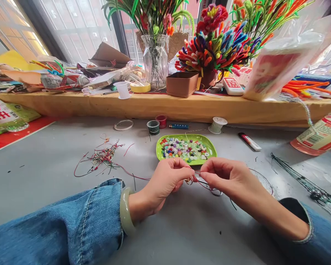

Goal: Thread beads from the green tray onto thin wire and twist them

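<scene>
My left hand (168, 178) pinches a dark red cord (135, 176) between thumb and forefinger, just in front of the bead tray. A small shiny ring-like piece (189, 180) hangs at those fingertips; its exact kind is hard to make out. Close by on the right, my right hand (228, 178) is closed in a pinch on the same red cord. Under the hands, partly hidden, lie scissors (216, 192), of which a metal handle loop shows. Behind the fingers stands a green tray (158, 151) full of mixed coloured beads (179, 147).
A tangle of cord scraps (105, 156) lies left. Thread spools (153, 127), a blue lighter (178, 126) and a white spool (217, 125) stand behind the tray. To the right are another lighter (249, 141), a bottle (320, 134) and dark beaded cords (300, 178). A crowded ledge (99, 106) runs behind.
</scene>
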Motion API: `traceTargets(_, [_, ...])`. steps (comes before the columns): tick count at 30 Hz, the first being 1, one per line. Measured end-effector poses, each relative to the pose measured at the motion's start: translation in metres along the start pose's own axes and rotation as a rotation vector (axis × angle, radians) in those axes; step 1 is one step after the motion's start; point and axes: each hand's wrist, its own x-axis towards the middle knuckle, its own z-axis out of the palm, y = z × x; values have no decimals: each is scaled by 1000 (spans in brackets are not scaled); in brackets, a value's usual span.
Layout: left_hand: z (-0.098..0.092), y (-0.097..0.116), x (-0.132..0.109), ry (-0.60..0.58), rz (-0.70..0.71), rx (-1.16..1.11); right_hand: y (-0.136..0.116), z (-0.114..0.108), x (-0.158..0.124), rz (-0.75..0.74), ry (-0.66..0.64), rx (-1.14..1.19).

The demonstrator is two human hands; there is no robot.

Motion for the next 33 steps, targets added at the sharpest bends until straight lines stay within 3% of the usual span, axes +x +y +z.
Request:
traceTargets(11, [1,4,-1,-5,-2,34,-2,-2,1,45,31,60])
traceTargets(17, [1,4,0,-4,18,70,-1,-2,1,223,-145,325])
traceTargets(22, [1,4,0,-22,-7,46,-1,-1,0,270,-159,418])
traceTargets(27, [1,4,0,-7,-58,33,1,-1,0,317,-303,587])
traceTargets(30, [0,4,0,-12,-62,3,1,0,2,303,-316,534])
traceTargets(33, [-1,4,0,-38,-74,-37,1,0,3,179,-204,341])
